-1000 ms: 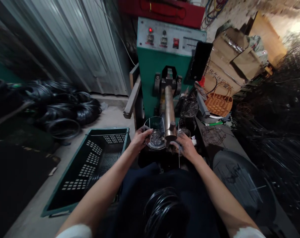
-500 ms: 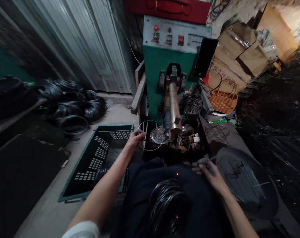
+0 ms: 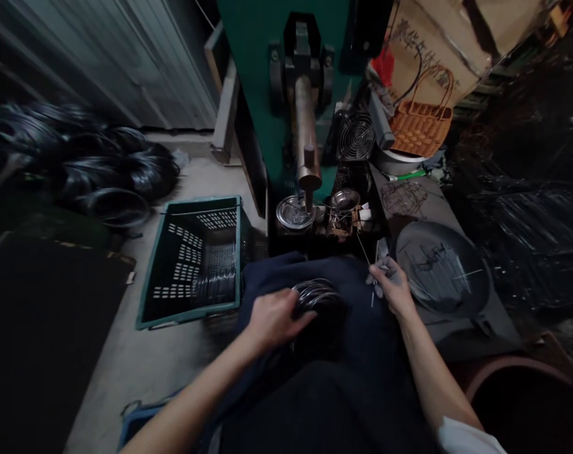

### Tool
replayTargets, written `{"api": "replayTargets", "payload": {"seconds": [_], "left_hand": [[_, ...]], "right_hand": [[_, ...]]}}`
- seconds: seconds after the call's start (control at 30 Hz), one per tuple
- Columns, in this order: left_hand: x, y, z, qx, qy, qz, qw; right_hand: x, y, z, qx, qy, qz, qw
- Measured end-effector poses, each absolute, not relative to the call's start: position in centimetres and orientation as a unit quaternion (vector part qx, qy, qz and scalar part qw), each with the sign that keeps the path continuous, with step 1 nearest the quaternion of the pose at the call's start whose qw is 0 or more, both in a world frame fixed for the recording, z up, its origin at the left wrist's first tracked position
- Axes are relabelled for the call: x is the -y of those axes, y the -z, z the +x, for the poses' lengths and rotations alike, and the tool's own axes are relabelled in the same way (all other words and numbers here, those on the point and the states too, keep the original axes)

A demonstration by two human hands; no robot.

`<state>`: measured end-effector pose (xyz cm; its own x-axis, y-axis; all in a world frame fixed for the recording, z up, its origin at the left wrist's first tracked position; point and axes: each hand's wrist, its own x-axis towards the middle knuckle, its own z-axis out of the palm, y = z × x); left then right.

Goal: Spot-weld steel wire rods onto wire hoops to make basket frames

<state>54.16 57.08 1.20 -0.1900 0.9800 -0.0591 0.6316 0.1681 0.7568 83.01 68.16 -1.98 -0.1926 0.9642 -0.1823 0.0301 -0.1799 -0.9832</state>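
A bundle of dark, shiny wire rings (image 3: 317, 293) rests on my lap, over dark blue cloth. My left hand (image 3: 274, 318) is at the bundle's left edge, its thumb spread away from the curled fingers; the fingertips are partly hidden against the rings. Between the thumb and fingers of my right hand (image 3: 391, 284) are thin straight wire pieces (image 3: 364, 247), one slanting up toward the machine's tray, another end poking out below. Beside that hand lies a dark round pan (image 3: 445, 296) with short wires in it. Ahead stands the green machine (image 3: 248, 82) with its metal electrode arm (image 3: 306, 132).
Left of my lap stands a green plastic crate (image 3: 149, 287) with wire rings inside. Black wire coils (image 3: 120, 167) lie on the floor beyond. Under the electrode are a round metal lid (image 3: 293, 213) and a small metal bowl (image 3: 346, 199). A wicker basket (image 3: 421, 129) sits at right.
My left hand has let go of the single wire ring it held by the electrode and come back to the lap bundle. My right hand now holds wire pieces up. The view has tilted down.
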Motion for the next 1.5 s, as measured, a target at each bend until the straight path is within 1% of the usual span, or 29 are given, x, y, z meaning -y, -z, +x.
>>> {"api": "replayTargets", "payload": {"seconds": [0.1,0.17,0.27,0.4,0.43,0.5,0.63,0.73,0.8,0.93,1.03,1.27,1.5], "left_hand": [[-54.3,-0.9,57.7,-0.702,-0.155,0.66,0.219],[-53.6,-1.0,58.1,-0.699,-0.095,0.683,0.189],[-52.8,-1.5,57.6,-0.69,-0.052,0.701,0.171],[-50.4,-1.3,57.8,-0.708,-0.051,0.681,0.18],[-49.6,-1.1,58.0,-0.716,-0.06,0.666,0.201],[-48.3,-0.6,58.2,-0.717,-0.1,0.631,0.278],[-48.3,-1.7,57.5,-0.673,-0.269,0.513,0.46],[-50.8,-3.7,56.8,-0.634,-0.405,0.392,0.53],[-52.9,-4.5,56.7,-0.606,-0.465,0.321,0.56],[-56.1,-4.1,57.3,-0.555,-0.521,0.235,0.604],[-57.3,-3.4,57.8,-0.526,-0.539,0.204,0.626],[-58.5,-3.0,57.8,-0.475,-0.562,0.175,0.654],[-59.4,-2.2,57.5,-0.469,-0.567,0.184,0.652]], "right_hand": [[-67.5,1.9,82.1,0.513,-0.591,-0.487,0.388],[-67.1,1.6,81.8,0.526,-0.592,-0.478,0.38],[-66.5,1.2,81.7,0.533,-0.589,-0.474,0.38],[-65.4,0.1,82.1,0.541,-0.575,-0.48,0.382],[-65.1,-0.5,82.3,0.553,-0.57,-0.476,0.378],[-64.2,-1.9,82.6,0.593,-0.563,-0.448,0.362],[-61.9,-4.6,82.6,0.724,-0.543,-0.308,0.295],[-60.2,-4.7,81.0,0.815,-0.469,-0.226,0.255],[-59.6,-4.0,79.5,0.858,-0.411,-0.191,0.243],[-60.1,-3.1,76.9,0.912,-0.317,-0.16,0.204],[-61.1,-3.3,76.4,0.928,-0.28,-0.168,0.181],[-62.6,-4.1,76.3,0.944,-0.237,-0.185,0.135],[-63.4,-4.1,75.6,0.943,-0.224,-0.202,0.139]]}}
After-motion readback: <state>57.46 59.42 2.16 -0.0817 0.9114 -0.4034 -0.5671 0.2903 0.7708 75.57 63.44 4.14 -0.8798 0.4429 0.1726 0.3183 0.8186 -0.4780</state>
